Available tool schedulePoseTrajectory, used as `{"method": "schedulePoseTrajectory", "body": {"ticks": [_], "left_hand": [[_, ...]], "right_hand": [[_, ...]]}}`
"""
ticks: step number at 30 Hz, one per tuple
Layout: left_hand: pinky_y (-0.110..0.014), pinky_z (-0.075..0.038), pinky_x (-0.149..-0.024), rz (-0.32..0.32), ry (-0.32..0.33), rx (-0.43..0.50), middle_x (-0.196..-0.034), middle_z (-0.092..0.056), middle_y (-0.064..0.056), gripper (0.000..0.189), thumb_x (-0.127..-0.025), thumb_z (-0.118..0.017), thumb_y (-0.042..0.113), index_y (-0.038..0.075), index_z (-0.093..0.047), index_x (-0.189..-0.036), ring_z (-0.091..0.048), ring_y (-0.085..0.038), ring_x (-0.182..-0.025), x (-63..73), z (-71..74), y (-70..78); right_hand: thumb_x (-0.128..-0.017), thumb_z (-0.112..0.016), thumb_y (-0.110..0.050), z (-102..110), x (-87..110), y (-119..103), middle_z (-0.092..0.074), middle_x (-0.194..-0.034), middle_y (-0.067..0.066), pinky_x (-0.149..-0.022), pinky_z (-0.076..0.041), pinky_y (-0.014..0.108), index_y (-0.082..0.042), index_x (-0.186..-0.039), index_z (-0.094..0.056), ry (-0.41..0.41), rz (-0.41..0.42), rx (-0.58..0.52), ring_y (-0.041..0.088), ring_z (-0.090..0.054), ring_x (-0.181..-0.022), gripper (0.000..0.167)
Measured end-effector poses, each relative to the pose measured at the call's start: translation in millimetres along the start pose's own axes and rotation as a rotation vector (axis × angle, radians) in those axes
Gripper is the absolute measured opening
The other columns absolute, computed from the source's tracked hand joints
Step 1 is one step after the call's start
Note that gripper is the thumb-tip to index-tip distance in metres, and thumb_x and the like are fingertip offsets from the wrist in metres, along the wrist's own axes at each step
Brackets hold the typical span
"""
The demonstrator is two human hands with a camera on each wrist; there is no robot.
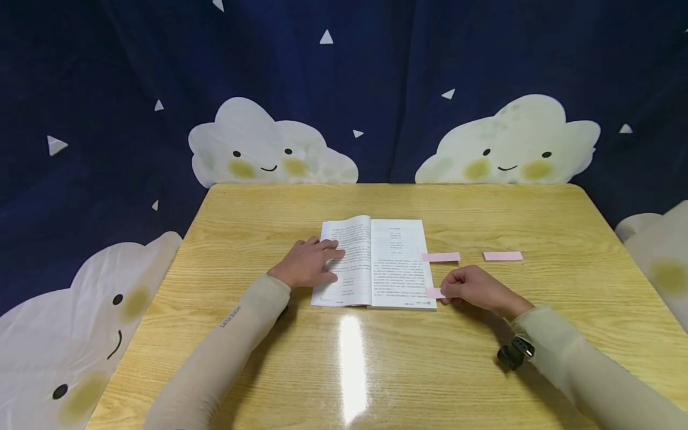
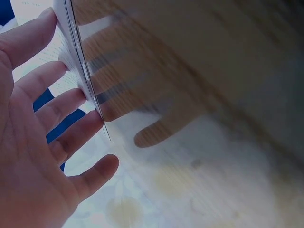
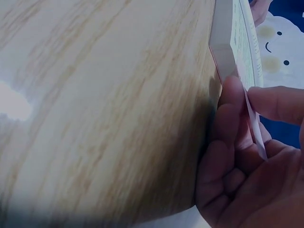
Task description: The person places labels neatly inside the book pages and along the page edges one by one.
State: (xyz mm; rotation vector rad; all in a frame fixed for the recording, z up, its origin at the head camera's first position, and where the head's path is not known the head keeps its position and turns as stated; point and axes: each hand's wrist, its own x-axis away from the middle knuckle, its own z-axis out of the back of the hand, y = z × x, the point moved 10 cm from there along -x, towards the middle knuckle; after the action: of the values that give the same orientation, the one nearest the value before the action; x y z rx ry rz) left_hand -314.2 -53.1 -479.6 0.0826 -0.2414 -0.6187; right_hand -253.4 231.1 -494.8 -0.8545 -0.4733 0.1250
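Note:
An open book [image 1: 399, 251] with printed pages lies on the wooden table. My left hand [image 1: 307, 263] rests on its left page with the fingers spread; in the left wrist view those fingers [image 2: 76, 128] lie along the page edge. At the book's lower right edge, my right hand [image 1: 475, 288] pinches a pink paper strip [image 1: 433, 293] between thumb and fingertips. The right wrist view shows this strip [image 3: 255, 126] running from the book's side into the palm, the other fingers curled. Higher up, a second pink strip [image 1: 442, 257] sticks out from the right page's edge.
Another pink strip [image 1: 503, 255] lies on the table [image 1: 258, 215], right of the book. A dark blue curtain [image 1: 387, 71] with white clouds hangs behind the table's far edge. Black devices, one [image 1: 515, 352] on the right wrist, sit under the sleeves.

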Motion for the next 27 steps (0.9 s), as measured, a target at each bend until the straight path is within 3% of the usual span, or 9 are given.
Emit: {"method": "schedulePoseTrajectory", "body": {"ticks": [15,27], "left_hand": [[-0.058,-0.037,-0.109,-0.008,0.006,0.025,-0.157,-0.042,-0.001,0.057,-0.093,-0.065,0.045,0.028,-0.051,-0.146,-0.041,-0.032,-0.142,-0.6,-0.1,-1.1],[-0.059,-0.035,-0.110,-0.003,0.001,0.029,-0.158,-0.042,-0.001,0.058,-0.093,-0.065,0.044,0.028,-0.050,-0.147,-0.040,-0.033,-0.143,-0.7,-0.5,-1.0]], "right_hand": [[-0.092,-0.064,-0.017,-2.6,-0.7,2.3,-0.071,-0.081,0.005,-0.062,-0.047,0.025,0.000,-0.091,-0.069,-0.033,-0.045,-0.038,0.012,-0.055,-0.070,0.017],[-0.093,-0.064,-0.017,-3.3,-1.9,0.4,-0.071,-0.079,0.004,-0.062,-0.047,0.023,0.000,-0.089,-0.068,-0.044,-0.009,-0.034,0.009,-0.055,-0.069,0.018]]}}
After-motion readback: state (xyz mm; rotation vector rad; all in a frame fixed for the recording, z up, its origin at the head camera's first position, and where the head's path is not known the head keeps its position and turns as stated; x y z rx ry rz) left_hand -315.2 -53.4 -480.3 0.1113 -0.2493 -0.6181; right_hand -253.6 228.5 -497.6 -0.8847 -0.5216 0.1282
